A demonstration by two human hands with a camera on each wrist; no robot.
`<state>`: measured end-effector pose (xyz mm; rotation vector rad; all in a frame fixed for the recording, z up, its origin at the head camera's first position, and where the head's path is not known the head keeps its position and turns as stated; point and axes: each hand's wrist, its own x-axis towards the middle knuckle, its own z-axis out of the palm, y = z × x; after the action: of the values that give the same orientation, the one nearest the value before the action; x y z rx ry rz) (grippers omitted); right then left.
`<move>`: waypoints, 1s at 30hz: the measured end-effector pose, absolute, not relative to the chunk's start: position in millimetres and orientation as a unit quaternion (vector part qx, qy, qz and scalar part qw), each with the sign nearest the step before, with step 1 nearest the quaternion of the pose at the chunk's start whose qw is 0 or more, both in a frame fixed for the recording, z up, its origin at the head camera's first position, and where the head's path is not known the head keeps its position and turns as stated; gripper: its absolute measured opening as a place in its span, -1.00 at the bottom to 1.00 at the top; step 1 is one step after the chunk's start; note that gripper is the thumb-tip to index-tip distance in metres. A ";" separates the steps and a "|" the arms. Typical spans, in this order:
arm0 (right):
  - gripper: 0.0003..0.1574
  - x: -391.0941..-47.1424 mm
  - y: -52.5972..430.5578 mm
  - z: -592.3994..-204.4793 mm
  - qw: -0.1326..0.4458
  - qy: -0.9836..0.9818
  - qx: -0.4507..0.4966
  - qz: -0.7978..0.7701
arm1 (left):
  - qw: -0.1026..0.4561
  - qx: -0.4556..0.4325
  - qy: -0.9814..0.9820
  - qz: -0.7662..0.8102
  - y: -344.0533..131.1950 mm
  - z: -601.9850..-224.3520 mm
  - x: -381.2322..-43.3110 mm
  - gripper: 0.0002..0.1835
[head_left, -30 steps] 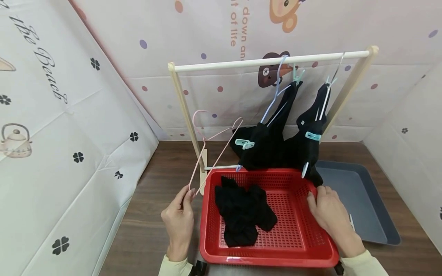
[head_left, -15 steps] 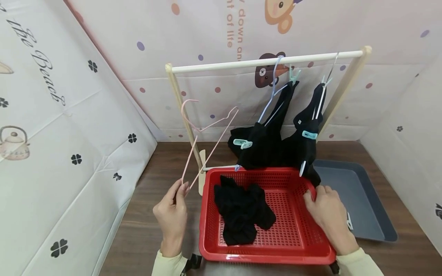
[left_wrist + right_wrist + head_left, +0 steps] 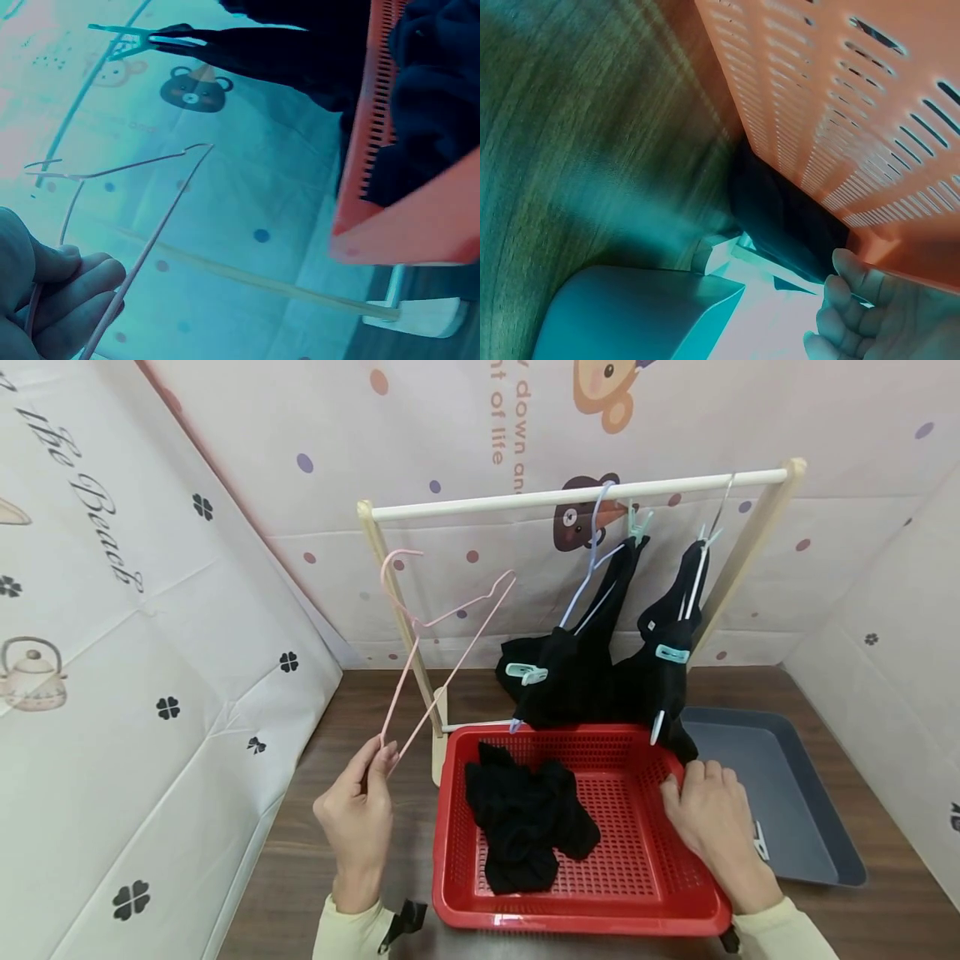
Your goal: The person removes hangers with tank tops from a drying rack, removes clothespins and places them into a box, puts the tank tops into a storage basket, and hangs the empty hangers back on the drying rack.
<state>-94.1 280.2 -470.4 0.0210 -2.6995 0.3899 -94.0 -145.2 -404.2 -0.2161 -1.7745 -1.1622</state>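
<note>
On the worktop point(image 3: 277, 860), the right hand point(image 3: 712, 822) grips a red basket point(image 3: 577, 920) by its right edge; leftward, the left hand point(image 3: 358, 817) pinches a pink hanger point(image 3: 417, 625). Readying it seems underway; next likely needs the basket's black garment point(image 3: 525, 818).

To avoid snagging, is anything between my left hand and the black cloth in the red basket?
Yes: in the head view, the red basket's left wall lies between your left hand, pinching the pink hanger, and the black cloth. Nothing visible covers it.
</note>
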 end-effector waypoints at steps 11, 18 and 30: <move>-0.65 -93.7 279.2 -469.7 0.204 -0.968 -0.002 0.149 | 0.489 -0.100 -0.739 -0.453 -155.7 -364.9 -102.2 -0.80; -0.65 -93.2 278.0 -471.0 0.195 -0.967 -0.009 0.164 | 0.476 -0.096 -0.755 -0.441 -160.4 -345.4 -108.5 -0.81; -0.68 -92.1 279.6 -472.3 0.169 -0.968 -0.028 0.182 | 0.454 -0.105 -0.776 -0.425 -160.0 -340.9 -115.4 -0.81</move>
<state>-92.1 279.6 -472.3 -0.0806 -2.7534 0.5183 -115.4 -160.0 -340.9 -0.2598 -1.9144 -1.0501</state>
